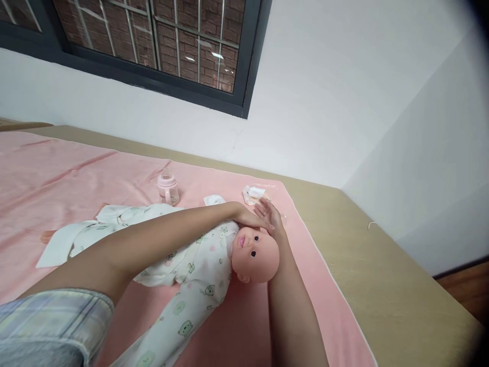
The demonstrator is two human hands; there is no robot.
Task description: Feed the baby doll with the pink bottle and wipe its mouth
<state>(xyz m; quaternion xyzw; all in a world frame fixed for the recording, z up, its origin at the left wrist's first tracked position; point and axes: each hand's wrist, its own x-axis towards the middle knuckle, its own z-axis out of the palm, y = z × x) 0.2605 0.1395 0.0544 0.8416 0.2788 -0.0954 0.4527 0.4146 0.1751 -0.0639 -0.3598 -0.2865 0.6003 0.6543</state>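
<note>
A baby doll (255, 255) in a white printed sleepsuit (198, 265) lies on its back on a pink blanket (57, 173). My left hand (250, 218) reaches across the doll's body and rests flat on the far side of its head, fingers stretched out. My right hand (272, 216) comes up from below beside the head, fingers extended and touching the left hand's fingertips just past the doll's head. Neither hand grips anything.
A small pink baby bottle (168, 187) stands on the blanket beyond the doll. A white packet (253, 193) and a white cloth (214, 200) lie near it. The tan mattress (382, 265) shows to the right, against white walls under a window (160, 41).
</note>
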